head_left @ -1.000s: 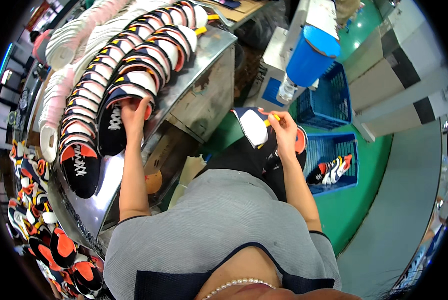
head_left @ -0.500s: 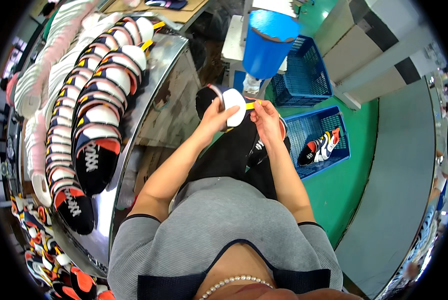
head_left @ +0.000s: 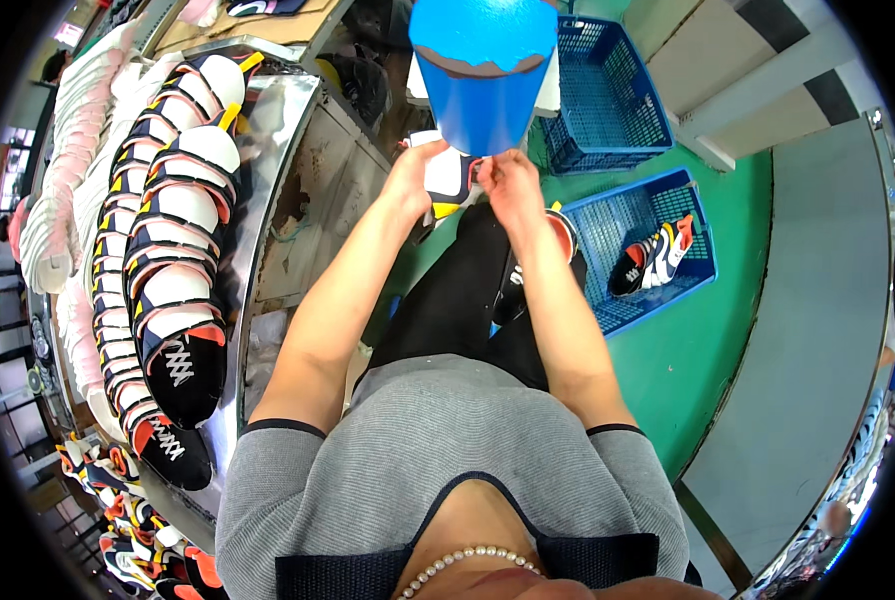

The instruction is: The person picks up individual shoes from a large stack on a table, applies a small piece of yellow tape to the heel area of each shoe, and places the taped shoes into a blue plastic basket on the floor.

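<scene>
Just below the blue cylinder point(head_left: 488, 100) of a machine, I hold a shoe upper point(head_left: 448, 178) with white, navy and yellow parts. My left hand point(head_left: 406, 182) grips its left side, thumb over the white part. At its right edge, my right hand point(head_left: 513, 188) has its fingers pinched together by the red-orange trim. The cylinder hides the upper's far end and whatever lies beneath it. Another shoe upper point(head_left: 564, 236), black with orange lining, rests on my right thigh, partly behind my right forearm.
On my left, a metal table point(head_left: 288, 120) carries long rows of nested shoe uppers point(head_left: 180, 270) and white-pink pieces point(head_left: 78, 150). More uppers point(head_left: 133, 520) are heaped at lower left. To the right stand two blue crates point(head_left: 608, 100); the nearer holds a single upper point(head_left: 653, 258).
Both hands have carried the shoe upper away from me to beneath the blue cylinder, and it has turned. The yellow tab my right hand pinched is out of sight. The view has tilted.
</scene>
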`<state>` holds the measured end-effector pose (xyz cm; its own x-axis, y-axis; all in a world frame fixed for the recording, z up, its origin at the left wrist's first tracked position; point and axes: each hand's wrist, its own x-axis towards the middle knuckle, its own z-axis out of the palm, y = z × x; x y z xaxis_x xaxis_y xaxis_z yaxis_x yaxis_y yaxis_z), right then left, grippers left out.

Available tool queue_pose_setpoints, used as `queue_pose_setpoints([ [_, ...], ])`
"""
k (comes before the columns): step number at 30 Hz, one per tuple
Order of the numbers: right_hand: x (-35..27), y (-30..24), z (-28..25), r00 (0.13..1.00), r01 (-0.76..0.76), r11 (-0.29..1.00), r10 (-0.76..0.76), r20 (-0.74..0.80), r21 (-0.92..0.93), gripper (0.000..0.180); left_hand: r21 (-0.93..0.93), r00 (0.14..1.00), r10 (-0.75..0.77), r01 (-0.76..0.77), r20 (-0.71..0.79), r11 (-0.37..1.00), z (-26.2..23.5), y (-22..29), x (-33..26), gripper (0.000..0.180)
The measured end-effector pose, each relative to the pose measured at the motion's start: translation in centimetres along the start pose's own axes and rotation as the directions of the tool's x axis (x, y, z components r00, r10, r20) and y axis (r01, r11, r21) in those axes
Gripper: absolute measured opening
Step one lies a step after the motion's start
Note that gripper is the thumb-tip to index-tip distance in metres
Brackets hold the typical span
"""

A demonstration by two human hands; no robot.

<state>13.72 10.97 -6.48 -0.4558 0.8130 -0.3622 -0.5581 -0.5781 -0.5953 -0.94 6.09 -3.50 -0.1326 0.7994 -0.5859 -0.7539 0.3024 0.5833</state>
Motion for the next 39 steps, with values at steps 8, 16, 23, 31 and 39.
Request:
queue_pose_setpoints([
  [8, 2.0, -2.9, -18.9, 0.914, 0.223, -0.416, -0.225, 0.337, -0.882, 0.070, 0.107, 0.980, 0.195, -0.190, -0.038, 0.976, 0.0, 0.7, -14.5, 0.037],
  [16, 4.1, 1.4, -27.8, 0.985, 0.150, 0.213, -0.118, 0.127, -0.965, 0.048, 0.528, 0.423, 0.727, -0.502, -0.541, 0.685, -2.8, -3.0, -36.3, 0.039],
  [23, -4.3, -7.4, -17.5, 0.991, 0.035, 0.649, -0.123, -0.059, -0.760, 0.091, 0.797, 0.106, 0.947, -0.517, -0.302, 0.312, -20.9, 5.4, -31.2, 0.051],
  [31, -14.4, -3.7, -4.4, 0.941, 0.247, 0.843, -0.090, 0.327, -0.477, 0.081, 0.745, 0.324, 0.936, -0.590, -0.136, 0.312, -23.3, 7.1, -31.2, 0.050],
  [39, -12.9, 6.1, 2.8, 0.998, 0.052, 0.945, -0.034, 0.062, -0.323, 0.015, 0.804, 0.195, 0.969, -0.546, -0.152, 0.236, -14.1, -3.8, -34.8, 0.031],
])
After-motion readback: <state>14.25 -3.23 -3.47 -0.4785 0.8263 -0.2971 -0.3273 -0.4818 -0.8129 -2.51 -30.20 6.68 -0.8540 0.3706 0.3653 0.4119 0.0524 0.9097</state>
